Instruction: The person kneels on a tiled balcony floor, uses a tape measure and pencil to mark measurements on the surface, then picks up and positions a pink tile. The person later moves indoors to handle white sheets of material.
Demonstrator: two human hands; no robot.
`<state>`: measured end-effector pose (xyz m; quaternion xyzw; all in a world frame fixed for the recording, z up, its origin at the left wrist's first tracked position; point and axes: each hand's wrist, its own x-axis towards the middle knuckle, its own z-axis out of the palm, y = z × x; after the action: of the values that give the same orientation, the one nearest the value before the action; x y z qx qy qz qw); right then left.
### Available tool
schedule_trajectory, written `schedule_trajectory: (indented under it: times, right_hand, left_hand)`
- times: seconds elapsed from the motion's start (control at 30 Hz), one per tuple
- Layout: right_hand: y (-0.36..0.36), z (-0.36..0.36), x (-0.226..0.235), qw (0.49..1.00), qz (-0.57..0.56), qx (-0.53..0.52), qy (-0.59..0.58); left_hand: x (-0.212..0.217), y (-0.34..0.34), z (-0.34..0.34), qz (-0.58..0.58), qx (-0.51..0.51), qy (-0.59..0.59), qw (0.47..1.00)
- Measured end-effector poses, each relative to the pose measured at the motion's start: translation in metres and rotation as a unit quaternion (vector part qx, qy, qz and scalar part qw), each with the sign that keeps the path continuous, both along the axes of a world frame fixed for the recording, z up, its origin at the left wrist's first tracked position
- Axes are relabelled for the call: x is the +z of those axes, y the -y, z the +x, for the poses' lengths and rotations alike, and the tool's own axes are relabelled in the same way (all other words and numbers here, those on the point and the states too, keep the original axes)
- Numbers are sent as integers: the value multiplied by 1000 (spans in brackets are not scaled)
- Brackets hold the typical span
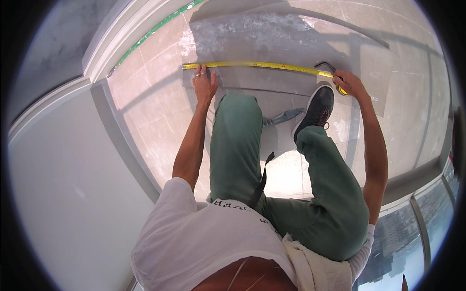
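A yellow tape measure blade [257,64] is drawn out straight across a grey sheet [238,43] on the floor. My left hand [204,86] rests its outstretched fingertips on the blade near its left end, by the sheet's left edge. My right hand [352,83] is closed around the tape measure case [342,89], whose yellow side shows below the fingers. A thin dark curved piece [324,64] sticks out beside that hand; its kind is unclear. My dark shoe [320,106] stands just below the blade's right part.
Between my knee and shoe lies a dark elongated object [285,117], its kind unclear. Pale floor tiles [150,92] surround the sheet. A white wall panel [63,179] is at left, with green tape [150,34] along the frame's foot. Window glass [395,247] is at lower right.
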<state>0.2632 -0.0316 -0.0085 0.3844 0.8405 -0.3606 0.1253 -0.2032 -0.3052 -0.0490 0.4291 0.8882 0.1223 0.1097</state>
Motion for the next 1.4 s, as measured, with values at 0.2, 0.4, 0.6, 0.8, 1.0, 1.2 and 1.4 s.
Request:
schedule_trajectory:
  times: [0.2,0.4,0.6,0.8,1.0,1.2,1.4]
  right_hand:
    - [17,-7,11,999,17,-1,-39]
    - [43,20,27,987,39,-93,-129]
    - [142,76,37,887,-110,-403,-195]
    - [293,98,28,758,-124,-603,-216]
    - [405,115,-49,663,-152,-698,-223]
    - [378,102,-2,756,-74,-631,-161]
    - [396,104,2,872,88,-480,23]
  left_hand:
    - [13,1,5,106,16,8,994]
    - [37,-9,18,136,7,-6,991]
    - [69,-90,43,125,-226,44,965]
    - [75,-213,112,76,-461,-55,883]
    - [18,-253,130,15,-437,-66,897]
    - [-2,-264,122,-35,-457,-50,887]
    - [-20,-270,109,-35,-472,-36,880]
